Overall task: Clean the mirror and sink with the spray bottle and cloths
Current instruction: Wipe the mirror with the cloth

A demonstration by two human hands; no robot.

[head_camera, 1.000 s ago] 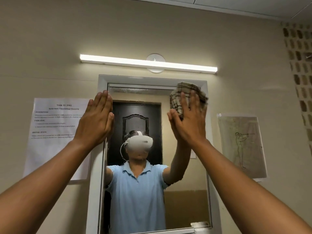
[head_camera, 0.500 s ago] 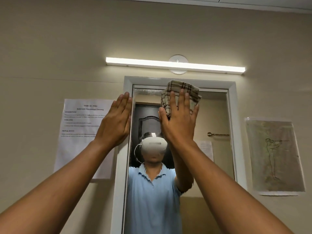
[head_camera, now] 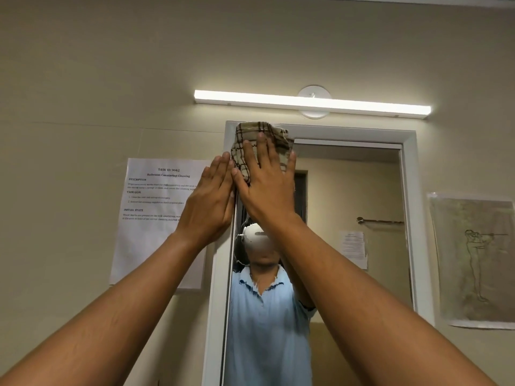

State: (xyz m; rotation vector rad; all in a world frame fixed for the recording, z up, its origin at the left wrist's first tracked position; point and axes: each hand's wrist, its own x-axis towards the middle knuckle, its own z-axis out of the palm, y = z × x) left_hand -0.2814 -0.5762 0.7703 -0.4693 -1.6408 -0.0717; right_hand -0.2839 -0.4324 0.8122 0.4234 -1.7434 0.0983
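Observation:
A white-framed mirror hangs on the beige wall. Its glass reflects a person in a light blue shirt with a white headset. My right hand presses a beige checked cloth flat against the mirror's top left corner, fingers straight. My left hand lies flat on the mirror's left frame edge, right beside my right hand. The sink and the spray bottle are out of view.
A lit tube lamp runs above the mirror. A printed task sheet is taped to the wall on the left. A sketch of a figure hangs on the right. A towel rail shows in the reflection.
My right hand has slid the cloth leftward along the top of the mirror, from the right corner to the left corner. My left hand has stayed on the left frame edge.

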